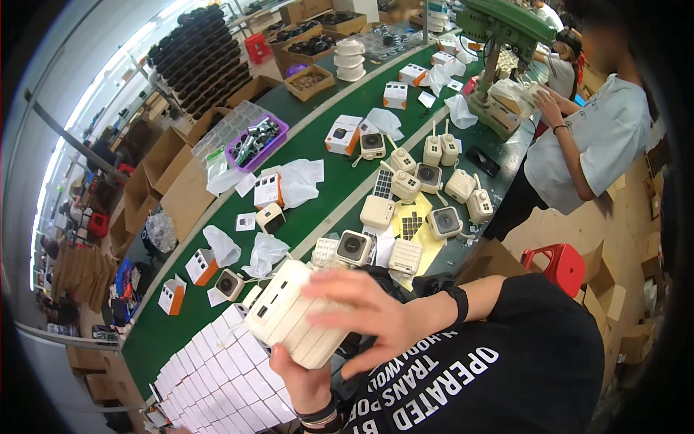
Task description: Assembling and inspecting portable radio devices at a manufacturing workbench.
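My left hand (307, 383), with bands round its wrist, grips a cream boxy device (278, 307) from below. The device is tilted, with small port openings along its upper edge and a ribbed face toward my right hand. My right hand (361, 311), slightly blurred, lies over that face with its fingers stretched out. Just beyond stand similar cream devices, one with a dark square front (354, 247) and another showing a ribbed back (405, 257). A yellow sheet bearing dark square stickers (412, 226) lies among them.
White-and-orange boxes (343, 134) and crumpled white wrapping (300, 182) lie along the green conveyor belt (318, 134). Rows of white boxes (224, 369) fill the near left. A purple tray (278, 137) holds small parts. A person (585, 145) works beside a green press (499, 119); a red stool (560, 264) stands right.
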`<move>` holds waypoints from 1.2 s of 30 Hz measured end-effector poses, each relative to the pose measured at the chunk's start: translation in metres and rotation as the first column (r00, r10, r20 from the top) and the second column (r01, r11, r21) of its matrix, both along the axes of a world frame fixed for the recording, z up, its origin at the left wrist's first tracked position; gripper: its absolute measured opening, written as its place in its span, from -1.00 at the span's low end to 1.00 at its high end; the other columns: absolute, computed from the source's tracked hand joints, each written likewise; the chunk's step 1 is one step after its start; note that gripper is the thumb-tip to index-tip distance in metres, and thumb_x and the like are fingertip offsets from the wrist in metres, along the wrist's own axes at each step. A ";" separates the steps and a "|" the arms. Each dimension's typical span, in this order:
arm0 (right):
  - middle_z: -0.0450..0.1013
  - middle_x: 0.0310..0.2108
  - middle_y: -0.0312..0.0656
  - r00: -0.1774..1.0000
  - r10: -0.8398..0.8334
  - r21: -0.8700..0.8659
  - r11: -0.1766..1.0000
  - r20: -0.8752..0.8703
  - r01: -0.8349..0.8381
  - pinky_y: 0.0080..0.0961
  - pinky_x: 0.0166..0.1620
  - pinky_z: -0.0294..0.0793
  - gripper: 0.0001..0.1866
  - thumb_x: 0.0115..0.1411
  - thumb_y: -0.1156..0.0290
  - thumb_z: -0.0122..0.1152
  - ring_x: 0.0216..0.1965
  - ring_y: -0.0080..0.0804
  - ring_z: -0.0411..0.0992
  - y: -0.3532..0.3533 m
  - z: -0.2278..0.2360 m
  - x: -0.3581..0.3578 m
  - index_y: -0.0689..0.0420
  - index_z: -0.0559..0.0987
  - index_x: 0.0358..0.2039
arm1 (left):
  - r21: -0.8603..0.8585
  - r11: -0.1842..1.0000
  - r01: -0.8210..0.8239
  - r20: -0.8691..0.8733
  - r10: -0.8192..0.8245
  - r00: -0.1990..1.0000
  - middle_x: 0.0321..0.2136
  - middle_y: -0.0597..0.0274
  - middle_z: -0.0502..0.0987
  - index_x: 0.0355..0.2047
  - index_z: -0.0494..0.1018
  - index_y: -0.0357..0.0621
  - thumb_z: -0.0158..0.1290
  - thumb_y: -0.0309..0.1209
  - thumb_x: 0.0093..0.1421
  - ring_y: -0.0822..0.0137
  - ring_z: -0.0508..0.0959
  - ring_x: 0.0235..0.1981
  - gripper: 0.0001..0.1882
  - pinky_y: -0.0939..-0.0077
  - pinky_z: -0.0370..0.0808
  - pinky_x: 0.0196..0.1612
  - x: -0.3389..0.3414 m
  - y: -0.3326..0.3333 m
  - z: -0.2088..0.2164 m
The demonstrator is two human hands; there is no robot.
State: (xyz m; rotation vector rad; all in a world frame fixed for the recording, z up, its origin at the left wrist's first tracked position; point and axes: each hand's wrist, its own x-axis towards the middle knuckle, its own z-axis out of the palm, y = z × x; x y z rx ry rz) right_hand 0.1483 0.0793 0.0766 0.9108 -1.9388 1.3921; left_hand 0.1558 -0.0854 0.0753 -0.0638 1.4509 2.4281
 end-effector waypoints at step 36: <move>0.15 0.01 0.07 -0.617 -0.750 0.758 -0.253 0.239 0.602 -0.10 0.09 0.15 -0.33 -0.10 0.31 0.31 0.06 0.02 0.16 0.443 -0.270 -0.033 0.25 0.20 -0.03 | -0.518 0.827 0.218 0.152 -0.162 0.975 0.05 -0.12 0.26 0.15 0.09 -0.27 -0.25 -0.01 0.26 0.06 0.36 0.00 -0.37 0.24 0.28 0.06 -0.040 0.083 -0.046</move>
